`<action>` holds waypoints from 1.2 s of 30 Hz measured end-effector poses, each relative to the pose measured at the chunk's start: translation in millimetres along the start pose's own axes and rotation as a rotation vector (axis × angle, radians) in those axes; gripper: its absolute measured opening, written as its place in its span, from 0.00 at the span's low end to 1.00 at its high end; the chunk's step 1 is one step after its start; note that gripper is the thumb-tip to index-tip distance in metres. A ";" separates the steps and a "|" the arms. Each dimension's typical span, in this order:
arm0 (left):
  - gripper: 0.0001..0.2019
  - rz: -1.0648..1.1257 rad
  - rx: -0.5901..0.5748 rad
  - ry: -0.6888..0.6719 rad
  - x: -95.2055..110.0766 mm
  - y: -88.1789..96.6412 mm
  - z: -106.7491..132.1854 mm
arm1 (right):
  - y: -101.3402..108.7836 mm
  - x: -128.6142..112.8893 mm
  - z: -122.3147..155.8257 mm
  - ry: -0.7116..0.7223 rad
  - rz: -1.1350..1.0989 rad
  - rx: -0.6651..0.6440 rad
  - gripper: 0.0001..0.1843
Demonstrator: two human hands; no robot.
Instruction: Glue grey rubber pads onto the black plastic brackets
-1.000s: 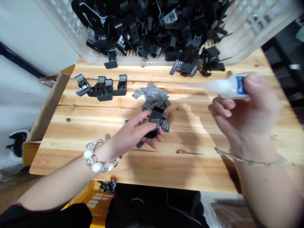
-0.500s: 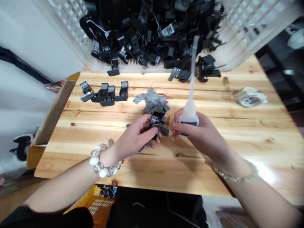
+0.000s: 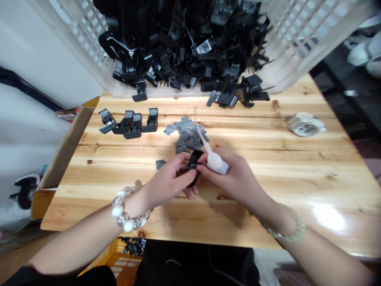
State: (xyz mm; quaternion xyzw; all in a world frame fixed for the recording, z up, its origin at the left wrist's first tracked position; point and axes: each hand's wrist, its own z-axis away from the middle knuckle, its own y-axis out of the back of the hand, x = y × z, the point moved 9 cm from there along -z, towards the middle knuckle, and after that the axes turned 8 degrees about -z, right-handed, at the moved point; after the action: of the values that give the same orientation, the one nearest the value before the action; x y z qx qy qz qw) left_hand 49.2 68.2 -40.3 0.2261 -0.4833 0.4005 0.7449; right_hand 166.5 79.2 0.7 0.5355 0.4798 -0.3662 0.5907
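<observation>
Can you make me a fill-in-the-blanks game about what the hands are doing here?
The right hand holds a white bottle with a long thin ____.
The left hand holds a ____ plastic clip.
The small flat pieces behind the hands are ____.
The table top is made of ____.

Missing words: nozzle, black, grey, wood.

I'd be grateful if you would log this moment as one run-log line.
left hand: holds black plastic clip | right hand: holds white glue bottle beside clip | nearby: pile of grey tabs on wooden table
</observation>
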 end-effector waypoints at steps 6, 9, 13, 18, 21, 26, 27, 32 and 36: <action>0.11 0.001 -0.013 0.015 -1.0 -1.0 1.6 | 9.9 -1.5 0.8 -0.040 -0.038 0.051 0.06; 0.10 0.009 -0.027 0.015 -1.5 -1.4 2.7 | 22.9 3.0 0.9 -0.108 -0.169 0.153 0.08; 0.08 0.033 -0.050 0.017 -2.3 -4.0 4.0 | 21.1 7.7 1.0 -0.145 -0.224 0.149 0.08; 0.06 0.045 -0.059 0.016 -2.7 -5.0 3.7 | 16.1 9.5 1.8 -0.143 -0.184 0.129 0.07; 0.06 0.055 -0.061 0.021 -4.0 -5.4 3.7 | 16.3 8.7 2.0 -0.134 -0.165 0.129 0.07; 0.06 0.061 -0.048 0.029 -4.9 -6.0 4.4 | 15.9 4.1 1.5 -0.087 -0.101 0.119 0.06; 0.07 0.062 -0.048 0.032 -5.0 -6.1 4.5 | 16.1 3.1 1.4 -0.074 -0.088 0.120 0.06; 0.06 0.059 -0.055 0.031 -4.5 -6.5 4.9 | 15.9 -2.8 1.2 -0.005 -0.036 0.117 0.05; 0.06 0.064 -0.055 0.024 -4.3 -6.6 5.3 | 14.9 -7.3 2.0 0.045 -0.014 0.111 0.03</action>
State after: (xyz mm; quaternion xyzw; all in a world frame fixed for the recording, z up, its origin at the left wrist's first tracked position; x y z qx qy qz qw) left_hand 50.9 58.9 -41.6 0.1849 -0.4922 0.4134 0.7434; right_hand 178.9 79.0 11.8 0.5723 0.4756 -0.3843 0.5464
